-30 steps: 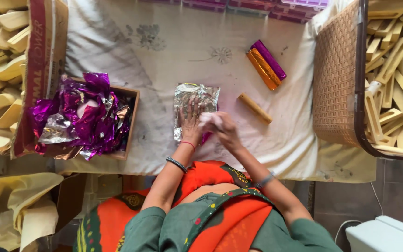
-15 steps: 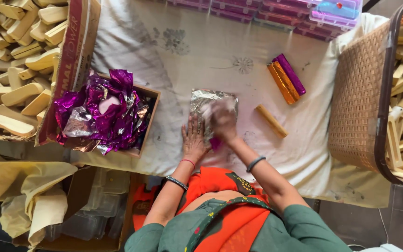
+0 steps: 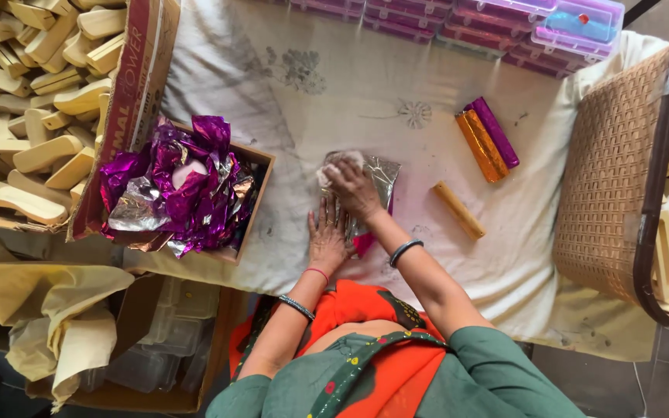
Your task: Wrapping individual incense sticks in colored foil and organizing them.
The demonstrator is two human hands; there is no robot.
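Crinkled silver foil sheet (image 3: 377, 182) near desk (image 3: 334, 101) front edge, left hand (image 3: 327, 236) flat, fingers spread, right hand (image 3: 354, 190) clamped on white wad (image 3: 333, 164).

Left: carton of crumpled purple foil (image 3: 180, 190) | far left: heap of pale wooden pieces (image 3: 29, 101) | right: woven basket (image 3: 609, 170) | centre-right: bare wooden stick (image 3: 459, 210), gold and purple wrapped sticks (image 3: 488, 141) | far: plastic boxes (image 3: 497, 23)

Head camera looks straight down (fairly near) at cloth (image 3: 365, 85).
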